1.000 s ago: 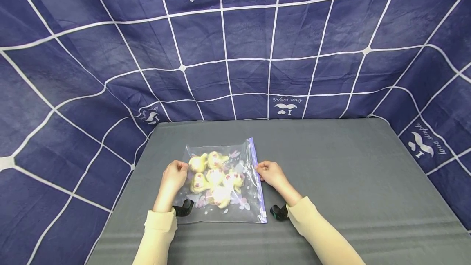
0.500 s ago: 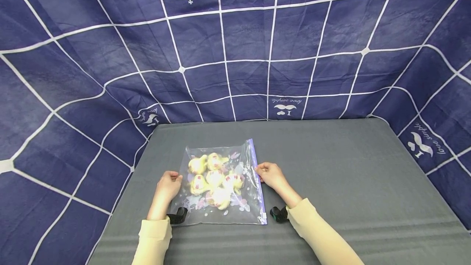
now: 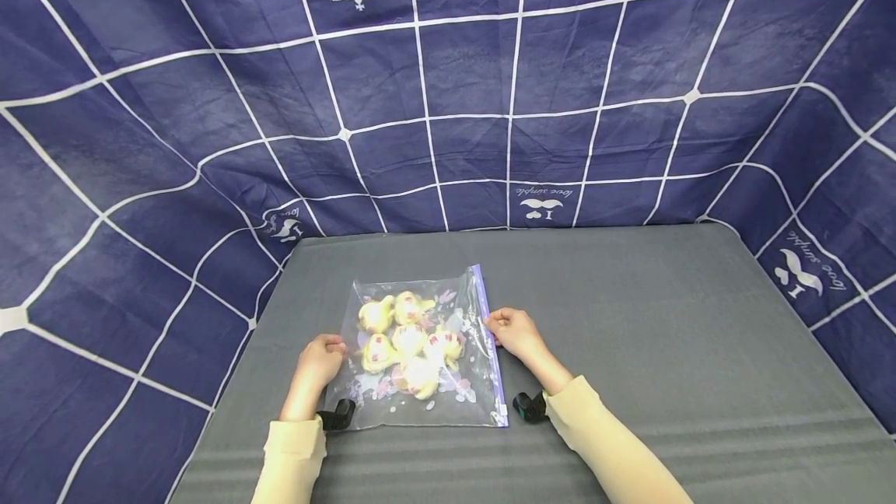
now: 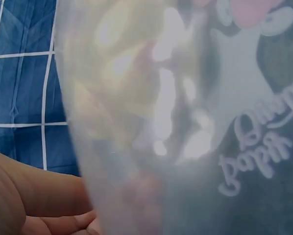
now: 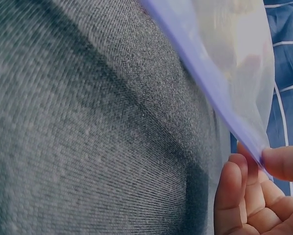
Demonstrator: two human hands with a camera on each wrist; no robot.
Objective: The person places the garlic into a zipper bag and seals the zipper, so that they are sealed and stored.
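Observation:
A clear zip bag (image 3: 392, 408) with a purple zip strip (image 3: 490, 337) along its right side is in the head view, left of the middle of the grey table. Several pale yellow rounded pieces with reddish marks (image 3: 408, 341) show through it; their kind is unclear. My left hand (image 3: 318, 364) pinches the bag's left edge; in the left wrist view the thumb (image 4: 53, 193) is at that edge and blurred fingertips show through the plastic. My right hand (image 3: 516, 333) pinches the purple strip between thumb (image 5: 286, 163) and fingers, roughly midway along it.
The grey cloth-covered table (image 3: 651, 325) extends to the right of the bag. A dark blue curtain with white grid lines (image 3: 469, 146) hangs behind and at both sides. Black wrist devices (image 3: 530, 406) sit at both cuffs.
My left hand has slid down and left along the bag's left edge, toward the near side. My right hand keeps its place on the purple strip. The bag has hardly moved.

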